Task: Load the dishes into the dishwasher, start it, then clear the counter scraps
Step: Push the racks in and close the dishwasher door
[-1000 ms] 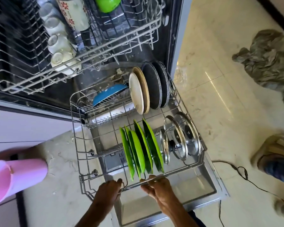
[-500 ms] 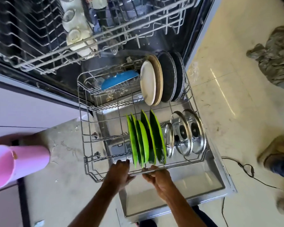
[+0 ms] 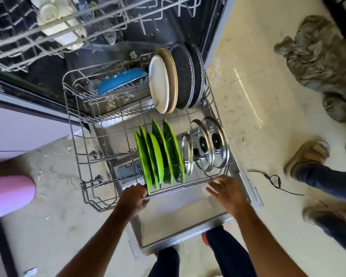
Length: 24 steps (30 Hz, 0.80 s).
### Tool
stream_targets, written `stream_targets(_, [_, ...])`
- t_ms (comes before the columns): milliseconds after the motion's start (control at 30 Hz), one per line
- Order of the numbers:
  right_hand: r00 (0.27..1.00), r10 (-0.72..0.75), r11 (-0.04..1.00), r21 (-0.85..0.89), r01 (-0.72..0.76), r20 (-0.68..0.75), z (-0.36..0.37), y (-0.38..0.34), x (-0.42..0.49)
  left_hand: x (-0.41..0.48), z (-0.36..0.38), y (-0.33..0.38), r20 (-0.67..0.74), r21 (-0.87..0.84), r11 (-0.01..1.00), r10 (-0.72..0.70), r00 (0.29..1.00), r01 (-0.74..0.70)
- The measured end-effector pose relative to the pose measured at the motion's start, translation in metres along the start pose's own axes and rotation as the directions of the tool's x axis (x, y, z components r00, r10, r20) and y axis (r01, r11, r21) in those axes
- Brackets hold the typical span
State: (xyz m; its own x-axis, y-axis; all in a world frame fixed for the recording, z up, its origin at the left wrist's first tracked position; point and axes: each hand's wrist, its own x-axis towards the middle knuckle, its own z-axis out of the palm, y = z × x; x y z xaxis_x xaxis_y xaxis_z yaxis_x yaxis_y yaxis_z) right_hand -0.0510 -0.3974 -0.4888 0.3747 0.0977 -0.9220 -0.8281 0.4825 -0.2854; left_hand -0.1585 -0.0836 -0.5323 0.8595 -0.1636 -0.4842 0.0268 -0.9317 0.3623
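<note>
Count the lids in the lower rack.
3: small lid beside the green plates, middle lid right of it, outer lid by the right wall of the rack. None appears hidden.

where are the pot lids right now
In the head view the pot lids stand on edge in the near right corner of the lower rack, just right of the green plates, beyond the right hand.

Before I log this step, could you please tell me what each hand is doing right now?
Left hand: grips the rack by its front rail.
Right hand: open, fingers straight at the rail, holding nothing.
</note>
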Motion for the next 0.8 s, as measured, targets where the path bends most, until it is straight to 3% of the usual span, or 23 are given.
stream_targets(133, [0.974,-0.200,0.974,-0.134,0.185,-0.103,0.014,-0.052,0.005,-0.002,0.000,0.000,-0.076,-0.050,0.997,0.060,0.995,-0.064])
stream_targets(233, [0.965,-0.258,0.914,-0.338,0.226,-0.051,0.036,-0.079,0.022,-0.001,0.002,-0.002,-0.101,-0.096,0.992,0.070,0.992,-0.080])
stream_targets(300, [0.963,-0.269,0.803,-0.550,0.230,0.010,0.053,-0.094,0.040,0.000,0.004,-0.005,-0.100,-0.114,0.990,0.070,0.993,-0.081])
stream_targets(400, [0.944,-0.315,0.548,-0.795,0.261,0.092,0.081,-0.118,0.064,-0.002,0.009,-0.011,-0.132,-0.087,0.991,0.094,0.987,-0.106])
stream_targets(600, [0.952,-0.276,0.250,-0.947,0.201,0.129,0.098,-0.145,0.110,0.001,0.010,-0.011,-0.149,-0.004,0.990,0.142,0.979,-0.144])
stream_targets(800, [0.922,-0.359,0.139,-0.969,0.207,0.145,0.105,-0.142,0.109,-0.004,0.011,-0.009,-0.091,0.012,0.995,0.099,0.991,-0.098])
